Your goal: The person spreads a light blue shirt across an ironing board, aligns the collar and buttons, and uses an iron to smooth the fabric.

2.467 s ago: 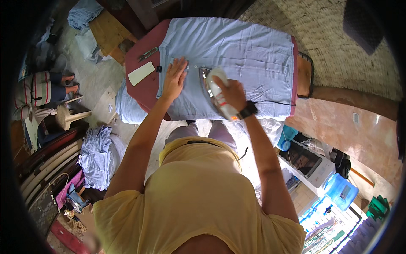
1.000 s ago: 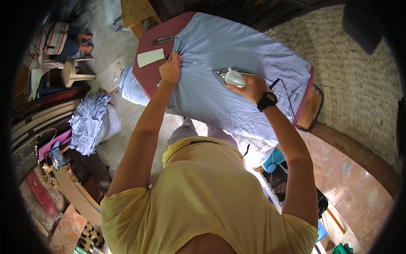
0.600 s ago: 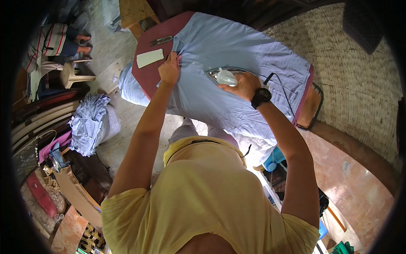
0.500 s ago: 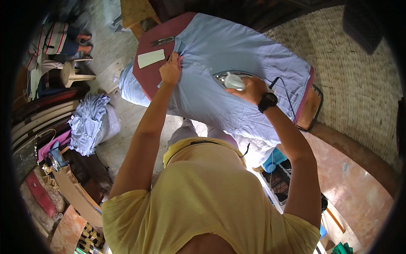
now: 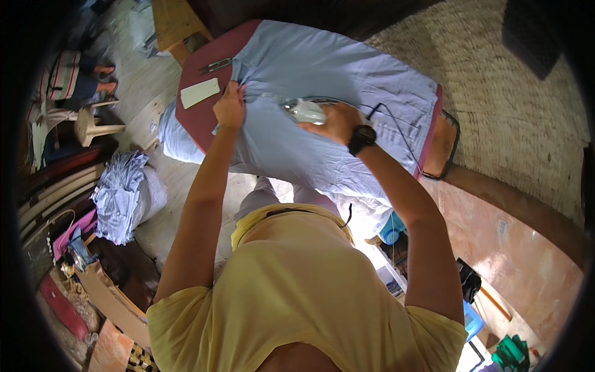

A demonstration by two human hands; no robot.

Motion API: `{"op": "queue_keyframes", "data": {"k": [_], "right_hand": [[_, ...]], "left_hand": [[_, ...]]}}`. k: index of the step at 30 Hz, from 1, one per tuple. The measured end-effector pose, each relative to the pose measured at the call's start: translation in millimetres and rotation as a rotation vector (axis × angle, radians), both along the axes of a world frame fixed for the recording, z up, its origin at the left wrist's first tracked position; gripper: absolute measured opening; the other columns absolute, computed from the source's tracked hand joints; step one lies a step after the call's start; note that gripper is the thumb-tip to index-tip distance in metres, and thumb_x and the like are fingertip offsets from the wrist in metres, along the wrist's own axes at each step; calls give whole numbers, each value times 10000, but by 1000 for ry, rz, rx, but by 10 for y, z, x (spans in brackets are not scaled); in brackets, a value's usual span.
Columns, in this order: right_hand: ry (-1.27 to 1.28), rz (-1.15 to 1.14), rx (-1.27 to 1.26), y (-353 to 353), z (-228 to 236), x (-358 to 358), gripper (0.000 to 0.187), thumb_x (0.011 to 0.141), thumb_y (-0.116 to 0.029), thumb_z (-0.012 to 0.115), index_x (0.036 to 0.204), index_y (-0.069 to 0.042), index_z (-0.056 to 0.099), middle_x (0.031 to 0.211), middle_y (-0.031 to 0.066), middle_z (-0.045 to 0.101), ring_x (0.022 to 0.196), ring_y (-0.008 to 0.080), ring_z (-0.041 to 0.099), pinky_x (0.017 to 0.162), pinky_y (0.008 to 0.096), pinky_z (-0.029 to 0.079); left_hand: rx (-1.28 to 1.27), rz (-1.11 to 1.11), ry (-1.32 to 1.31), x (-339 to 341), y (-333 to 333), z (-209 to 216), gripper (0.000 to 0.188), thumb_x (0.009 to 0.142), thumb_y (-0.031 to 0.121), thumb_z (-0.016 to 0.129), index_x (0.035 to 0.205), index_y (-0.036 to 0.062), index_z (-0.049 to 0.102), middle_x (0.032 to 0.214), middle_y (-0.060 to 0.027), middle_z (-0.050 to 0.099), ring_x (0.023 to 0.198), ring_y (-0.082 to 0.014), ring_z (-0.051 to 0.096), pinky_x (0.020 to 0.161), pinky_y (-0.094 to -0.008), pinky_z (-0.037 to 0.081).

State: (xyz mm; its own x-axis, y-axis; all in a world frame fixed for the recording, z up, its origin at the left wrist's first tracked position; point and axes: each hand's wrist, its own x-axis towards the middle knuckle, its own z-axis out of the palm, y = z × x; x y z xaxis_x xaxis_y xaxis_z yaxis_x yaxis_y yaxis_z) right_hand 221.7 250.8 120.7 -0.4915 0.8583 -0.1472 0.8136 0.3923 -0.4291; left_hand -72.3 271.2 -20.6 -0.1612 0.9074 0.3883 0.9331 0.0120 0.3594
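A light-blue garment (image 5: 279, 146) lies spread over a red padded ironing board (image 5: 189, 119). The person's left hand (image 5: 229, 106) grips gathered cloth at the garment's left end. The right hand (image 5: 338, 125) is wrapped around a white iron (image 5: 310, 112) on the garment's middle. A cream card (image 5: 199, 92) and snips (image 5: 215, 66) lie near the left hand.

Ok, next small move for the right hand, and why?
Probably ease the iron toward the left hand: the right hand grips it, tip pointing that way, and the left pinches the blue garment, where folds gather.
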Motion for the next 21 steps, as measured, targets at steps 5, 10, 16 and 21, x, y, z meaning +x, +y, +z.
{"op": "queue_keyframes", "data": {"k": [5, 10, 16, 21], "right_hand": [[-33, -21, 24, 11, 1, -11, 623, 754, -690, 654, 1018, -132, 732, 808, 126, 721, 733, 312, 698, 693, 405, 564], [-145, -65, -97, -93, 124, 958, 672, 715, -705, 683, 1014, -104, 723, 839, 144, 722, 780, 317, 706, 703, 415, 565], [-198, -315, -82, -508, 146, 2180, 701, 688, -712, 691, 953, -64, 714, 878, 180, 717, 856, 333, 701, 770, 434, 566], [-199, -308, -67, -407, 13, 2100, 699, 686, -687, 705, 956, -42, 715, 901, 185, 714, 877, 345, 695, 799, 432, 563]], "left_hand": [[13, -1, 46, -25, 23, -14, 258, 973, 385, 526, 945, 133, 483, 803, -80, 665, 655, -345, 646, 520, -460, 491], [-14, 8, 63, -36, 11, 5, 255, 978, 380, 520, 932, 136, 467, 802, -72, 665, 630, -341, 643, 503, -450, 494], [-3, 18, 58, -12, 1, -11, 252, 977, 385, 524, 935, 142, 471, 795, -74, 665, 623, -355, 641, 492, -473, 485], [28, 34, 43, -6, -4, -9, 250, 972, 380, 537, 936, 141, 472, 793, -78, 670, 623, -357, 638, 497, -473, 485]]}}
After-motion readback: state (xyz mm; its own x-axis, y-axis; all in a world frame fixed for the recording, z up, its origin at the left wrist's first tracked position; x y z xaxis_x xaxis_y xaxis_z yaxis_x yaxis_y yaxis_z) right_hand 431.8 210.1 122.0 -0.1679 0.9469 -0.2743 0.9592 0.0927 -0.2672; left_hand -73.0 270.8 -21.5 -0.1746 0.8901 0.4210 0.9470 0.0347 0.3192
